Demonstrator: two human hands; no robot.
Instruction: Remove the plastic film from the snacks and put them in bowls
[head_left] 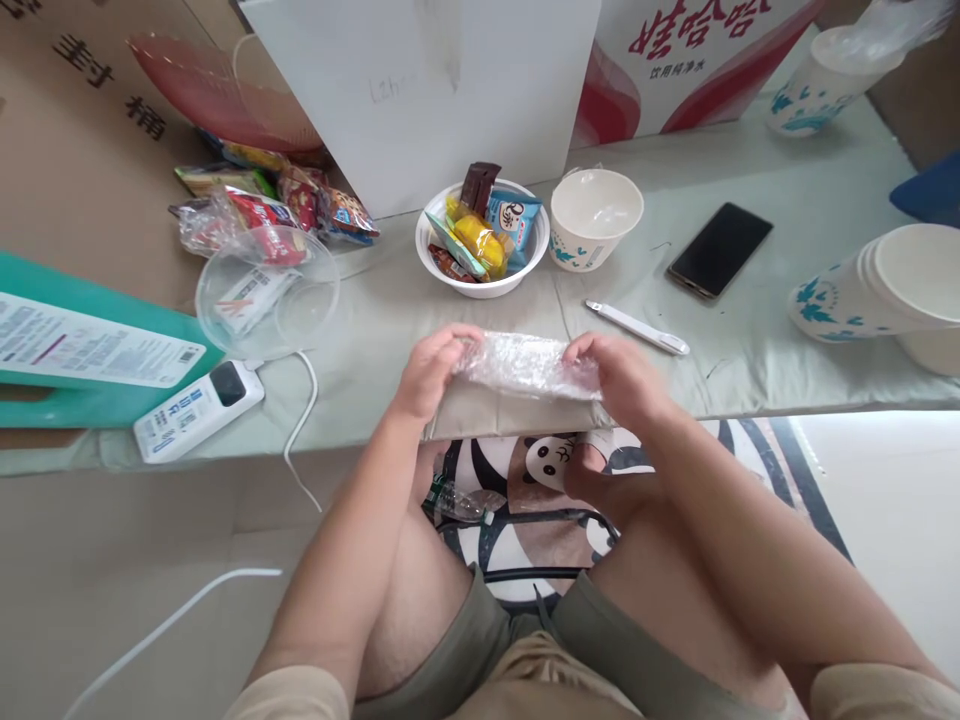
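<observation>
A long, crinkled, clear plastic wrapper (pixel 525 365) is held level above the front of the cloth-covered table. My left hand (pixel 431 370) grips its left end between thumb and fingers. At the right end, my right hand (pixel 622 375) has its fingers closed on the plastic. Whether anything lies inside the wrapper I cannot make out. Behind it stands a white bowl (pixel 487 290) with several wrapped snacks (pixel 484 235). A paper cup (pixel 596 215) is beside the bowl. A white pen-like cutter (pixel 637 328) lies just beyond my right hand.
On the right are a phone (pixel 721 250), stacked paper cups (pixel 885 285) and another plastic-topped cup (pixel 825 85). Boxes (pixel 435 100) line the back. A clear tub (pixel 266 290), snack packets (pixel 277 205), a teal jug (pixel 90 350) and a power strip (pixel 199 410) with cable occupy the left.
</observation>
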